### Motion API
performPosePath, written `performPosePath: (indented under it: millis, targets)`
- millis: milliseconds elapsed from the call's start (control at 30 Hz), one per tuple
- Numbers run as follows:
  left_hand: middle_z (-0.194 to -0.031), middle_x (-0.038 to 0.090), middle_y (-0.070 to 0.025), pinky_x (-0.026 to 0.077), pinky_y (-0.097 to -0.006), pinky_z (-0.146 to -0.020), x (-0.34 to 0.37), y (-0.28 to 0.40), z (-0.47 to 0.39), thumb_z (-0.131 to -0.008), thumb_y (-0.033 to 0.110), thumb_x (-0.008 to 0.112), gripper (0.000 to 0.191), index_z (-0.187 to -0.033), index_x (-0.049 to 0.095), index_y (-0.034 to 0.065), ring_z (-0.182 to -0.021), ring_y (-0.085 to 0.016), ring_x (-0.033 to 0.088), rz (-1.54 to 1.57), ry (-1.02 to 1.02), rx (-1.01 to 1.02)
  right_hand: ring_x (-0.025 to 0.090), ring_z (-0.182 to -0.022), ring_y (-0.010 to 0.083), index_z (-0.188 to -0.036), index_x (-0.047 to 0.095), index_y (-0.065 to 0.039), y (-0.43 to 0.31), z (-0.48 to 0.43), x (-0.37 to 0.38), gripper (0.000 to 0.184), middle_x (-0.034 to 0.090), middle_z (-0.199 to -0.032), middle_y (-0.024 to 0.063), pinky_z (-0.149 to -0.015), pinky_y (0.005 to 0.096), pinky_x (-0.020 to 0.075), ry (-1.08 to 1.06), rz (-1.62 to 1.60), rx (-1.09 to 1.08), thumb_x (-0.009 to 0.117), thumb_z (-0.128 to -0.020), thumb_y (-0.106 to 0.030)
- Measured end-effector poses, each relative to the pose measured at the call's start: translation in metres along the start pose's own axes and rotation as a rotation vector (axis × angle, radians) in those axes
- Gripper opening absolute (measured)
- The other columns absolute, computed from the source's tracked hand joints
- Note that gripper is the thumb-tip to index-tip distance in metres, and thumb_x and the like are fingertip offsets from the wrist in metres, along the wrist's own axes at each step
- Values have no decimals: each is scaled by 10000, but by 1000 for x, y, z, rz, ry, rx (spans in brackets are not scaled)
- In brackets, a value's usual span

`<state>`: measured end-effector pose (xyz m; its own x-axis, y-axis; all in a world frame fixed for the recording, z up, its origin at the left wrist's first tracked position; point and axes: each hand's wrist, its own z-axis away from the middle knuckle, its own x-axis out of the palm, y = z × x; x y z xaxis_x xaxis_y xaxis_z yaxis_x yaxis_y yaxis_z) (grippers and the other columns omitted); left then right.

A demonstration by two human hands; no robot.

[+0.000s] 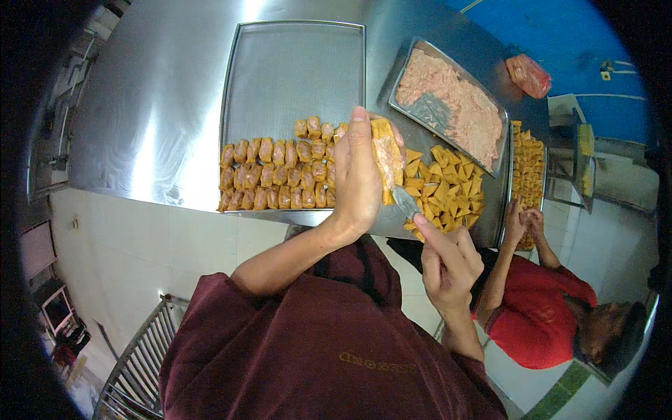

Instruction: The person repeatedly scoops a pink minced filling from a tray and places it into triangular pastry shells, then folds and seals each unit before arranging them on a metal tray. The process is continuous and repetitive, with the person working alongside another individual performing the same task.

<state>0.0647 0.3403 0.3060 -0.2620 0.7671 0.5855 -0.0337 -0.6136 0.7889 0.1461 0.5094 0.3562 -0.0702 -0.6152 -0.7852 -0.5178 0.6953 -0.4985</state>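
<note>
My left hand [359, 184] holds a long yellow-brown fried tofu piece [382, 144] upright between thumb and fingers. Pale pink minced filling runs along its open face. In my right hand [451, 265] is a small spatula [405, 202], its flat blade touching the lower part of that filling and the index finger stretched along it. Stuffed tofu pieces [278, 173] stand in rows on the near part of a mesh tray [294, 73], partly hidden by my left hand. Loose tofu triangles [451, 184] are heaped on the table beyond my right hand.
A metal pan [499, 105] of pink mince [446, 89] sits at an angle on the steel table [152, 105]. To the right, a co-worker in red [535, 320] has both hands over another filled tray [529, 173]. A slatted metal rack [136, 362] stands at lower left.
</note>
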Motion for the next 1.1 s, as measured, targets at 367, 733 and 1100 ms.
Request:
performPosePath:
  millis: [367, 733, 1100]
  targets:
    - [-943, 624, -20, 465, -275, -680, -73, -22, -45, -1113, 550, 488, 456, -1122, 576, 103, -794, -110, 592, -94, -26, -224, 503, -596, 166, -1302, 800, -95, 25, 24, 13, 512, 479, -745, 59, -558, 321, 441, -11, -134, 244, 709, -835, 94]
    - [-1128, 681, -135, 574, -317, -670, -281, -69, -171, -1105, 295, 615, 356, -1239, 597, -34, -856, -169, 675, -693, 16, -480, 428, -647, 109, -1267, 794, -51, 52, 41, 25, 323, 492, -735, 9, -575, 285, 331, 101, -330, 425, 677, -984, 52]
    - [-1037, 702, -176, 668, -353, -729, -297, -93, -187, -1054, 291, 727, 445, -1258, 564, -69, -770, -212, 719, -934, -47, -662, 491, -630, 122, -1282, 790, -74, 74, 45, 19, 350, 596, -788, 50, -560, 298, 392, 95, -284, 465, 663, -979, 48]
